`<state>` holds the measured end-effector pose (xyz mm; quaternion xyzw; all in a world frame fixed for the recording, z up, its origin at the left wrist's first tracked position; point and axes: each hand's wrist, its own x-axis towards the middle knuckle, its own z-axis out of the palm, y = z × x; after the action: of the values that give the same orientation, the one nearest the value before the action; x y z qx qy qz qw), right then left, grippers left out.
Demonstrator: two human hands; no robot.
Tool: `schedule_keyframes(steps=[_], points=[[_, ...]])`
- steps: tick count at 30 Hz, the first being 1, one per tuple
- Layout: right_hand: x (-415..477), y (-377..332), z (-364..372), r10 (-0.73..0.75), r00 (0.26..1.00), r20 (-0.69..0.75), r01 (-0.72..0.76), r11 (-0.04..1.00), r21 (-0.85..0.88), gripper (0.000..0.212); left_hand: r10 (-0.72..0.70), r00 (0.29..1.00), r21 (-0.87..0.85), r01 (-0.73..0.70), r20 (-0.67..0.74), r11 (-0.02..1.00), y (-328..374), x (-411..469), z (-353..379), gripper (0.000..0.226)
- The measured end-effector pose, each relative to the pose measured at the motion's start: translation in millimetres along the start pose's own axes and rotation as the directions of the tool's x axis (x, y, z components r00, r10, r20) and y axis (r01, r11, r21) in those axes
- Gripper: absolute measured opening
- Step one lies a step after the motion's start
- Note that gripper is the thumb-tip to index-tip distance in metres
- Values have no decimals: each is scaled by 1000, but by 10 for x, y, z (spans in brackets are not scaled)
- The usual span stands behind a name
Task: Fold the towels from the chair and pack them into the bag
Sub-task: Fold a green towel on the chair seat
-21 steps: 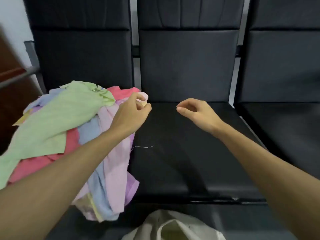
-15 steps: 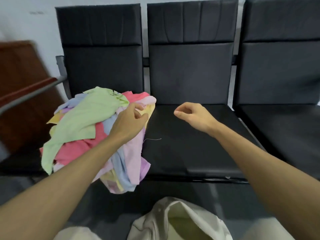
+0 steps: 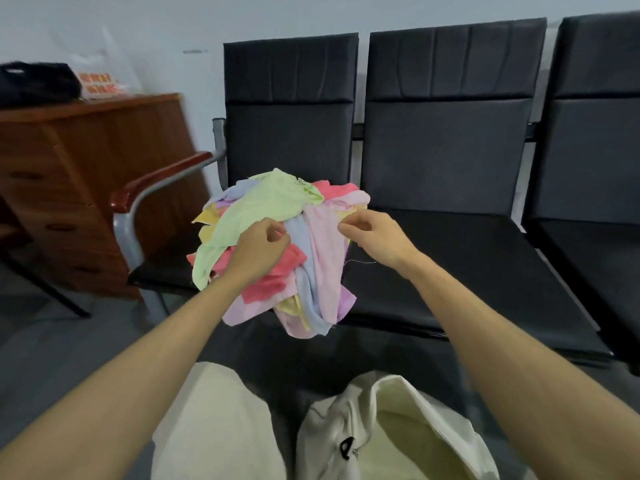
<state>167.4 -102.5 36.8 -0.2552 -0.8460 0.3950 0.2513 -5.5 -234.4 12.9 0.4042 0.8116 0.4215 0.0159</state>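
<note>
The towel pile (image 3: 313, 282) sits on the seat of the chair (image 3: 289, 133), just past the middle of the view toward 12 o'clock. The bag (image 3: 381, 388) lies open at 5 o'clock, close to the person's legs, and I see no towel in it, so the job looks like it is only starting.

The right hand (image 3: 377, 237) is at the 3 o'clock side of the pile. Its fingertips look pinched on the edge of the pale pink towel (image 3: 327, 244). The left hand (image 3: 259, 247) rests on top of the pile with its fingers curled, next to the green towel (image 3: 263, 206). I cannot tell if it is holding any cloth.

I think the step now is to pull one towel free. To do it well, each hand should take a corner of the same towel. Lift it slowly, because the towels are tangled and the others could slide off the front of the seat at 6 o'clock. The middle chair (image 3: 467, 271) at 3 o'clock has a flat seat that would be good for folding.

Some things are hard to see. The left palm faces away. The towels under the top ones are hidden, so I cannot count them. The bottom of the bag is cut off. A thin thread (image 3: 363, 262) lies by the right wrist, and I cannot see where it comes from
</note>
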Motion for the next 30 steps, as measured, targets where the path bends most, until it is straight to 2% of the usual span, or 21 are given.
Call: schedule_keyframes(steps=[3, 8, 9, 12, 14, 18, 20, 23, 26, 30], points=[[300, 162, 270, -32, 999, 29, 31, 999, 23, 20, -79, 992, -32, 76, -96, 997, -335, 241, 133, 16], [616, 469, 554, -59, 997, 43, 56, 997, 55, 16, -154, 947, 125, 195, -281, 973, -744, 557, 277, 36], [651, 525, 588, -54, 998, 38, 51, 997, 65, 15, -175, 942, 136, 221, -285, 966, -800, 615, 299, 41], [713, 653, 707, -22, 999, 47, 17, 995, 101, 15, -216, 960, 149, 244, -181, 958, -958, 757, 379, 52], [720, 690, 793, 2, 998, 57, -9, 992, 126, 15, -181, 968, 198, 214, -172, 957, -1005, 767, 419, 45], [656, 701, 929, -24, 997, 70, 13, 989, 149, 15, -72, 950, 221, 143, -303, 965, -987, 669, 420, 23], [600, 729, 957, -22, 996, 88, 11, 992, 128, 14, -30, 938, 192, 101, -345, 976, -953, 634, 400, 20], [540, 772, 902, 16, 995, 99, -27, 994, 106, 17, 8, 946, 73, 17, -324, 997, -781, 587, 406, 19], [496, 757, 726, 50, 995, 89, -62, 988, 140, 19, 80, 964, 5, -82, -254, 997, -535, 541, 497, 17], [393, 770, 461, 136, 987, 92, -156, 951, 267, 18, 33, 996, -233, -53, -89, 971, -248, 451, 697, 17]])
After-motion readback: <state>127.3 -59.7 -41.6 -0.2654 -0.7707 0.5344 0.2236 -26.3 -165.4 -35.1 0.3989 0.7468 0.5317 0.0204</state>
